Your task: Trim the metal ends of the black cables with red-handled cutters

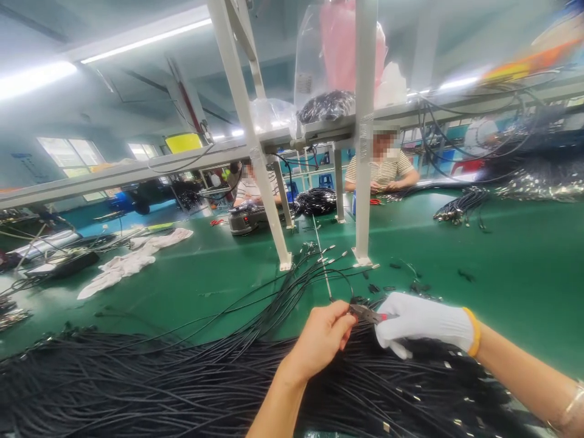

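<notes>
My bare left hand [319, 337] is closed in a pinch above a large heap of black cables [182, 383]. A thin black cable curves down to its fingertips, though the exact bit pinched is hard to see. In a white glove with a yellow cuff, my right hand [422, 322] is wrapped round a pair of cutting pliers [365, 312] with a touch of red on the handle. The jaws point left and meet the left fingertips. Beyond the hands, a looser bundle of cables [287, 298] with metal-tipped ends lies on the green table [219, 283].
White shelf posts [362, 182] stand on the table ahead, carrying a shelf with plastic bags. A thin metal rod [325, 267] lies before the left hand. Small black scraps [374, 288], a white cloth [137, 261] and coiled cables [317, 201] lie around. Two people sit opposite.
</notes>
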A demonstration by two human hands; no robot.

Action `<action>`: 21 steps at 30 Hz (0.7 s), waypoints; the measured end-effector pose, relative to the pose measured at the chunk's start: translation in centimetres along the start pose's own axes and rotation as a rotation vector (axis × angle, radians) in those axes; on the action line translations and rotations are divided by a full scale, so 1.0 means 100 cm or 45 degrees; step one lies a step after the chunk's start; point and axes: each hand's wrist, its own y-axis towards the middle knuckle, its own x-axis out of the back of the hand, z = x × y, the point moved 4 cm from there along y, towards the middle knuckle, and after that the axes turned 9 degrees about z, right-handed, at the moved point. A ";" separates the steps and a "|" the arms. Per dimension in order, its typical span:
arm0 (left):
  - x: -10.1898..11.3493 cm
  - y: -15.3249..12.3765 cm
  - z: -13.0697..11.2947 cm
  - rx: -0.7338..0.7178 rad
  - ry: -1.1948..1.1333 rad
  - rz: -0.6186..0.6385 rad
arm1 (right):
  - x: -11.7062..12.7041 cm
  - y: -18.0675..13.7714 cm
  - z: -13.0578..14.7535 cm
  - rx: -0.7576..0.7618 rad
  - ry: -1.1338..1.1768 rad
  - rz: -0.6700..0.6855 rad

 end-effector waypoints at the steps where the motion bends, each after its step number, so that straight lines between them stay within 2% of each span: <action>1: 0.000 0.000 -0.001 -0.002 0.036 -0.026 | 0.000 0.000 0.000 0.001 0.007 -0.001; 9: -0.010 0.002 0.008 0.026 -0.081 0.004 | 0.000 0.002 -0.007 0.099 0.106 -0.018; 14: -0.015 0.000 0.015 0.066 -0.111 0.082 | 0.026 -0.010 -0.031 0.299 0.378 -0.485; 18: -0.012 0.003 0.021 0.124 -0.318 0.059 | 0.032 -0.021 -0.029 0.199 0.246 -0.611; 21: -0.012 0.004 0.022 0.137 -0.445 0.062 | 0.036 -0.028 -0.019 -0.073 -0.086 -0.804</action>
